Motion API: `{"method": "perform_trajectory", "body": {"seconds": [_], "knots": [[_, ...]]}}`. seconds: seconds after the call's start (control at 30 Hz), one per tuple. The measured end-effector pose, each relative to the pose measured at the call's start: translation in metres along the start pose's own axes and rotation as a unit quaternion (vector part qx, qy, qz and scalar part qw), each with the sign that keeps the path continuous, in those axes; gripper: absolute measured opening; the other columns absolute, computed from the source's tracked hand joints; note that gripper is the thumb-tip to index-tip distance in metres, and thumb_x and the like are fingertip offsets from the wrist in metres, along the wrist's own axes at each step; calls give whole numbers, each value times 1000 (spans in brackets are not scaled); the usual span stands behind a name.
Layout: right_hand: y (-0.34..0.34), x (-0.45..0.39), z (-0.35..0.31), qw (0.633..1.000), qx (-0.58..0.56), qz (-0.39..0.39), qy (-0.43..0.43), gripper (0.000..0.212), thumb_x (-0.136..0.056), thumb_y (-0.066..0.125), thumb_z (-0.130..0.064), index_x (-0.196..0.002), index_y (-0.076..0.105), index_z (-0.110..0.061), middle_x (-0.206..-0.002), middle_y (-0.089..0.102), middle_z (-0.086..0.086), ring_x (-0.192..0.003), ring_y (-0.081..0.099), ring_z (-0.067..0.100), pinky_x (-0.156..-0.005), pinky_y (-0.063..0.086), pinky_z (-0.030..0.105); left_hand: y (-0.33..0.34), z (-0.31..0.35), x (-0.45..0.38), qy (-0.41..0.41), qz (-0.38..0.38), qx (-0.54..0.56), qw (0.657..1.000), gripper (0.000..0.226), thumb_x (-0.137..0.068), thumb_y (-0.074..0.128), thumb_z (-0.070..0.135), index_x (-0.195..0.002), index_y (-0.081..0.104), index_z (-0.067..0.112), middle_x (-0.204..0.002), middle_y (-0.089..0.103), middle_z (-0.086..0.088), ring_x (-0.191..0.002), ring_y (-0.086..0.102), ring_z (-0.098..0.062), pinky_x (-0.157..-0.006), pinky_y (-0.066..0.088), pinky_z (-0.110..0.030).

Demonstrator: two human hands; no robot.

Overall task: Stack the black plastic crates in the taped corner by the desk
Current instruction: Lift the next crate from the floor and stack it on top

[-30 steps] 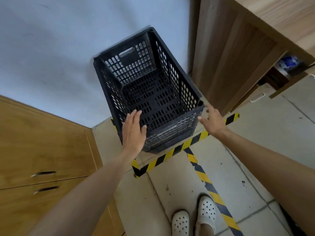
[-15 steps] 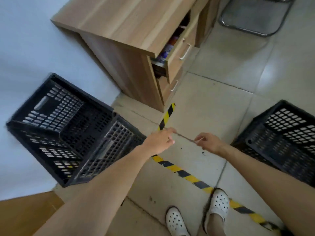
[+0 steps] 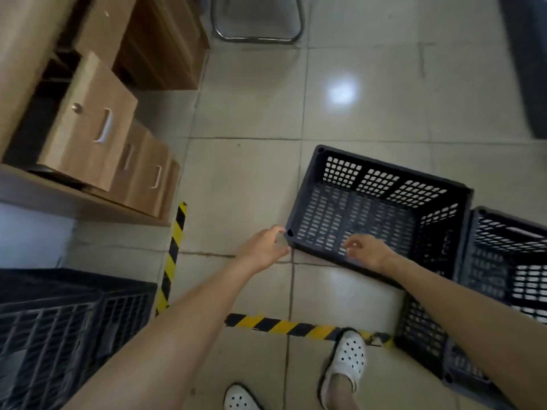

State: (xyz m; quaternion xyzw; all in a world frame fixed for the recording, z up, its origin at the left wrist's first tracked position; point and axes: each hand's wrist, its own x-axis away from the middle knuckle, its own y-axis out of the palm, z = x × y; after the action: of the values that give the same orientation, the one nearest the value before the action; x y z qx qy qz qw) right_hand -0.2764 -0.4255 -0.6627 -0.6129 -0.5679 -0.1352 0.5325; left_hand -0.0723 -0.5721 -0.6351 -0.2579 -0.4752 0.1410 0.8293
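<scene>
Three black crates in frame: placed crate (image 3: 65, 329) lower left inside the taped corner (image 3: 173, 253), below the desk (image 3: 97, 119) at upper left; next crate (image 3: 376, 214) centre right, third crate (image 3: 503, 279) at right edge. Since a second ago, turned away from the placed crate toward the next one. Left hand (image 3: 262, 250) loosely curled at its near corner, right hand (image 3: 365, 251) over the near rim, both grasping nothing yet. Pickup about to start.
</scene>
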Motion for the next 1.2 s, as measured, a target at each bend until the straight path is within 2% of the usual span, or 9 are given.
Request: {"method": "perform_trajectory", "body": {"seconds": [0.13,0.23,0.37,0.47,0.6,0.73,0.87,1.0,1.2], "knots": [[-37,-22,63,998,-12,37,40,26,-100,48,-23,-121,61,-17,-127,63,9,-103,64,28,-85,49,32,28,48,-42,-8,-14,3,1000,50,-94,59,37,-141,45,25,-138,53,-3,-120,55,-22,-91,40,-28],[-37,-33,95,998,-14,30,59,26,-102,44,-23,-124,56,-18,-129,60,11,-97,60,27,-77,47,32,61,72,-62,-46,-59,21,997,46,-94,59,36,-137,49,22,-135,56,-3,-118,57,-22,-92,44,-28],[-17,-46,136,997,46,-17,62,42,-101,45,-23,-142,41,-19,-141,51,11,-119,55,31,-94,49,38,111,90,-88,-108,-119,79,984,43,-96,54,35,-134,55,14,-137,56,-6,-124,53,-25,-94,40,-29],[-7,-53,168,980,183,-39,63,52,-100,43,-21,-150,28,-19,-150,39,8,-134,41,31,-105,40,44,149,100,-103,-168,-143,162,962,59,-96,52,42,-148,40,17,-151,43,-6,-135,45,-26,-109,37,-34],[5,-61,204,943,319,-76,65,61,-98,41,-6,-154,20,-17,-150,41,9,-138,38,29,-114,27,44,196,119,-117,-256,-168,247,919,70,-96,47,55,-150,34,13,-149,45,-7,-131,47,-29,-102,41,-37],[24,-66,215,928,366,-61,31,62,-92,54,-2,-148,29,-15,-143,45,10,-130,47,28,-106,37,38,227,138,-130,-295,-154,344,878,60,-95,46,56,-143,43,20,-135,54,-1,-111,55,-23,-90,46,-36],[32,-79,220,928,369,-49,12,64,-91,56,-3,-148,29,-17,-145,44,9,-132,45,29,-105,38,39,246,147,-144,-328,-125,427,834,58,-95,52,50,-142,45,16,-131,57,-3,-94,57,-24,-78,47,-34],[37,-95,225,931,359,-61,16,59,-91,55,-2,-145,34,-16,-143,47,9,-129,50,29,-102,41,41,255,143,-158,-357,-57,519,775,45,-98,56,35,-130,56,4,-91,62,-5,-72,58,-19,-62,49,-30],[41,-92,221,923,383,-22,-2,54,-92,55,-1,-141,36,-10,-139,50,10,-124,54,29,-98,44,38,252,136,-163,-352,-9,555,754,39,-99,57,24,-127,57,-4,-83,61,-9,-70,58,-13,-63,49,-25]]}}
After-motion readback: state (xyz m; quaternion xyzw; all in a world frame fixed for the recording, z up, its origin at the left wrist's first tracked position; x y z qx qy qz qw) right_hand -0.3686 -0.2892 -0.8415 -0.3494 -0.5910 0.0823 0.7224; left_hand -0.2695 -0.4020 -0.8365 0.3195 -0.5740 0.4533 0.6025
